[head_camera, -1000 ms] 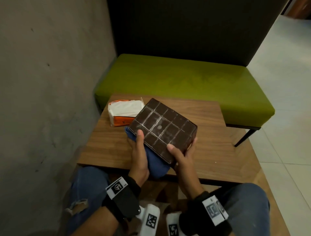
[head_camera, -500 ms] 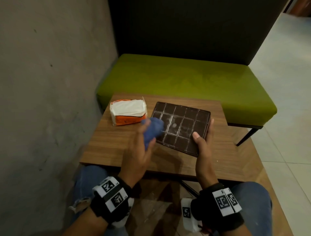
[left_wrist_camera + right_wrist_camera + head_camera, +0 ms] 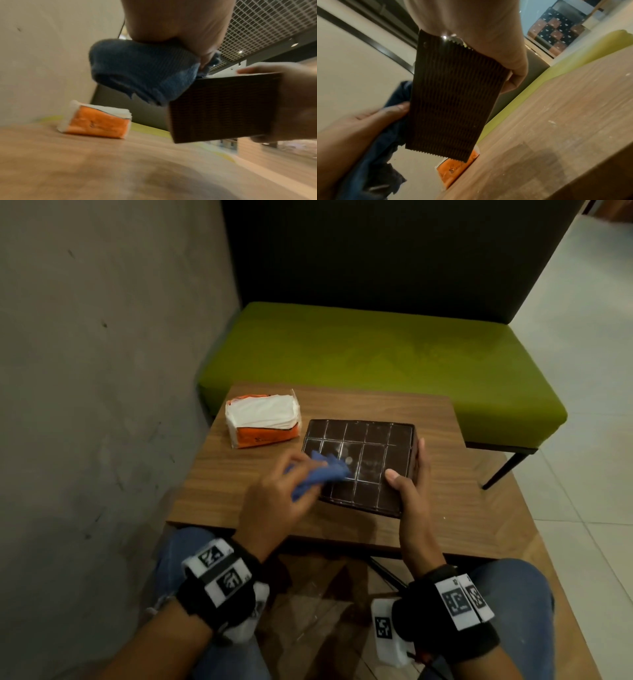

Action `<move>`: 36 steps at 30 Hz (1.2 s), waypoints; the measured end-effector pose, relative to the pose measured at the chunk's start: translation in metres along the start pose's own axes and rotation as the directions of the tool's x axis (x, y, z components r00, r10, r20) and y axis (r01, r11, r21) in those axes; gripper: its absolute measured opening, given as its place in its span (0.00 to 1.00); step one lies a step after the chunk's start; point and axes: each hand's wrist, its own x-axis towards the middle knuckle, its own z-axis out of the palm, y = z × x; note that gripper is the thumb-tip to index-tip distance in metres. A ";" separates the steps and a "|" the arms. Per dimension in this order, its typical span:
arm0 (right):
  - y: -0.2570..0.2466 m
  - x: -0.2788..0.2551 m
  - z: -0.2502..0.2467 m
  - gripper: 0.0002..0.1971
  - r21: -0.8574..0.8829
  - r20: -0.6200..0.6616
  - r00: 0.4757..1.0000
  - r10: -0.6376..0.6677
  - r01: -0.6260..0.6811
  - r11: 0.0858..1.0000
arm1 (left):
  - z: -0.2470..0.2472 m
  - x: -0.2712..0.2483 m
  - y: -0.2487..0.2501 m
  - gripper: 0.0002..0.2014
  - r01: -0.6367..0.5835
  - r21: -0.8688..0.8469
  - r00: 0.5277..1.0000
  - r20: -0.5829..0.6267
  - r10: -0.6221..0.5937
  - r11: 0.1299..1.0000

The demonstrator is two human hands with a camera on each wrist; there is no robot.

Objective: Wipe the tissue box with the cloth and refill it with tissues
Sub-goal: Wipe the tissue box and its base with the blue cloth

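Observation:
A dark brown tissue box [image 3: 363, 463] with a pale grid on its upturned face is held just above the wooden table [image 3: 445, 508]. My right hand [image 3: 409, 484] grips its right end, thumb on top; the ribbed side of the tissue box [image 3: 452, 94] fills the right wrist view. My left hand [image 3: 277, 494] holds a bunched blue cloth [image 3: 322, 472] against the box's left half. In the left wrist view the cloth [image 3: 140, 75] hangs over the box's [image 3: 223, 106] top edge. An orange-and-white tissue pack [image 3: 262, 421] lies at the table's far left.
A green bench [image 3: 376, 354] with a dark backrest stands right behind the table. A grey concrete wall [image 3: 102, 371] runs along the left. My knees in jeans [image 3: 507, 587] sit under the table's near edge, with tiled floor to the right.
The box has swung from a tilted diamond pose to lie nearly flat. My left hand drew the cloth from under the box and now rubs it across the top face.

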 end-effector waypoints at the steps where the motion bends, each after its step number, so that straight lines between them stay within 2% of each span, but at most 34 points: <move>1: 0.000 -0.002 -0.001 0.44 -0.003 0.007 1.000 -0.002 0.002 1.000 | -0.004 0.005 -0.005 0.15 0.049 0.002 0.998 -0.050 -0.049 0.999; 3: 0.001 -0.002 -0.002 0.44 0.002 -0.005 1.000 -0.007 0.007 1.000 | -0.009 0.007 -0.008 0.14 0.056 -0.017 0.996 -0.068 -0.057 0.998; 7: -0.002 0.002 -0.006 0.43 -0.005 -0.002 1.000 -0.019 0.019 1.000 | -0.006 -0.016 0.003 0.14 -0.075 -0.013 0.993 0.087 0.076 0.997; 8: -0.001 0.001 -0.006 0.43 -0.018 0.010 1.000 -0.026 0.026 1.000 | -0.006 -0.017 0.001 0.15 -0.060 -0.016 0.995 0.076 0.061 0.998; 10: 0.002 -0.003 -0.003 0.43 -0.042 0.026 0.999 -0.032 0.034 0.999 | -0.005 -0.010 -0.001 0.16 0.029 -0.045 0.999 -0.022 -0.030 0.999; 13: 0.001 -0.007 0.004 0.43 -0.058 0.018 0.999 -0.046 0.047 0.997 | -0.001 0.000 0.007 0.17 0.122 -0.132 0.977 -0.159 -0.143 0.984; 15: -0.001 -0.006 0.005 0.42 -0.015 -0.023 0.999 -0.049 0.049 0.999 | 0.005 -0.008 0.022 0.16 0.076 -0.174 0.991 -0.099 -0.094 0.982; 18: -0.003 -0.007 0.003 0.40 0.010 -0.050 0.997 -0.060 0.061 0.998 | 0.004 -0.021 0.027 0.18 -0.053 -0.123 0.997 0.049 0.059 0.991; 19: -0.004 -0.008 0.003 0.44 0.001 -0.046 0.997 -0.054 0.054 0.999 | 0.001 -0.019 0.020 0.18 -0.044 -0.102 0.998 0.041 0.048 0.994; 22: -0.006 -0.013 0.002 0.49 -0.014 -0.036 0.999 -0.033 0.032 0.999 | -0.009 -0.006 -0.001 0.17 0.092 -0.104 0.992 -0.076 -0.100 0.990; 23: -0.007 -0.013 0.001 0.49 -0.012 -0.031 0.999 -0.033 0.033 0.999 | -0.008 -0.008 0.000 0.17 0.088 -0.109 0.993 -0.075 -0.096 0.990; 27: -0.005 -0.012 -0.003 0.47 -0.022 -0.008 1.000 -0.027 0.027 0.999 | -0.003 -0.029 0.011 0.18 -0.006 -0.112 0.998 0.058 0.012 0.994; 31: -0.002 -0.013 0.003 0.48 -0.018 -0.040 0.999 -0.018 0.017 1.000 | -0.009 -0.010 0.003 0.16 0.105 -0.109 0.991 -0.076 -0.113 0.989; 33: -0.006 -0.012 0.003 0.45 0.010 -0.042 0.999 -0.021 0.021 1.000 | -0.007 -0.012 0.015 0.16 0.055 -0.129 0.997 -0.038 -0.060 0.990; 35: -0.010 -0.012 -0.003 0.42 0.015 -0.012 1.000 -0.020 0.020 1.000 | -0.009 -0.017 0.019 0.16 -0.014 -0.084 0.999 0.048 0.018 0.996; 36: -0.011 -0.013 -0.007 0.42 0.018 0.004 1.000 -0.010 0.010 1.000 | -0.013 -0.016 0.013 0.15 -0.011 -0.044 0.998 0.054 0.013 0.999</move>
